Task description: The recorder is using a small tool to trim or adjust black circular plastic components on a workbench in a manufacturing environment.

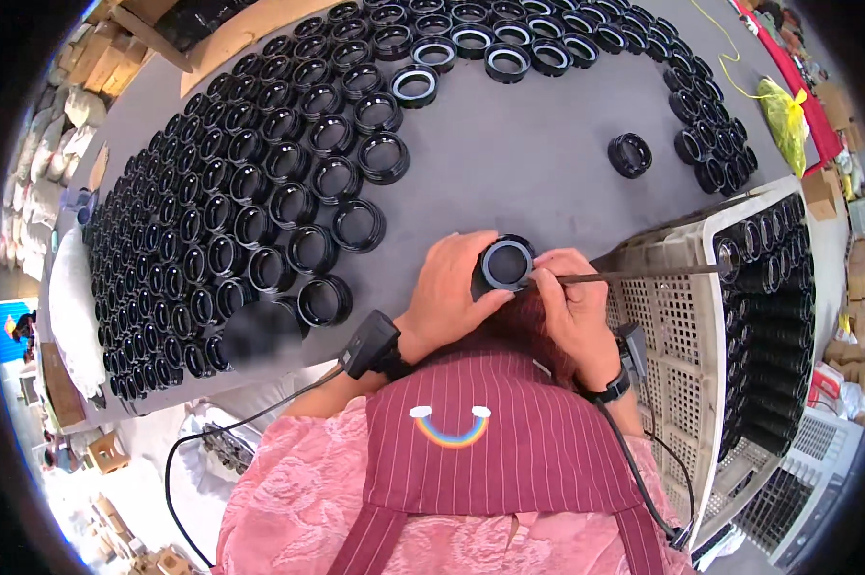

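My left hand (449, 290) grips a black round ring part (505, 265) with a pale inner face, held up close to my chest. My right hand (571, 302) pinches a thin dark brush or rod (643, 276) whose near end touches the rim of that part. The rod's far end reaches out over a pale plastic crate (677, 316). Both wrists carry black strapped devices with cables.
Many black rings (250, 192) stand in rows across the grey table (528, 163), left and along the far edge. One ring (630, 154) sits alone. The crate holds rows of black rings (773, 316) at right. A yellow bag (785, 120) lies far right.
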### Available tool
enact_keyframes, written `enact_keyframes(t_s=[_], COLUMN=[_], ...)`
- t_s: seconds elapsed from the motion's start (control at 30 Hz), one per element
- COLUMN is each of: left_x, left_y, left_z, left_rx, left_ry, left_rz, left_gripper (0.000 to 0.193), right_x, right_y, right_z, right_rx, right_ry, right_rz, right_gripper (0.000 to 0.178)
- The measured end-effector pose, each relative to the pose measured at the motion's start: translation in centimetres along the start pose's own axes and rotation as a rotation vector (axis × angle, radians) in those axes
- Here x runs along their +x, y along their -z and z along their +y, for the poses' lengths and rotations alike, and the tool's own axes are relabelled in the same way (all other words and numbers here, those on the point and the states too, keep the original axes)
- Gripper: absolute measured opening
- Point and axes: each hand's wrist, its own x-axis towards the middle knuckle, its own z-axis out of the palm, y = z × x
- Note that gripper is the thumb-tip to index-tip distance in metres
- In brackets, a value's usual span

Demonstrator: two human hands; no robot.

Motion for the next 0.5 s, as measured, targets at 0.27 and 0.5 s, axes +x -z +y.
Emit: enact_keyframes(t_s=[0.27, 0.5], left_x=[-0.2, -0.2], left_y=[0.0, 0.1], left_z=[0.2, -0.2], left_rx=[-0.011, -0.005], left_ry=[0.057, 0.049], left_rz=[-0.017, -0.026], left_gripper=[0.073, 0.075], right_x=[0.4, -0.8], right_y=[-1.6, -2.6], right_z=[0.6, 2.4], right_rx=[-0.093, 0.166], right_ry=[0.149, 0.092], right_rz=[0.077, -0.033], right_gripper=[0.008, 0.009])
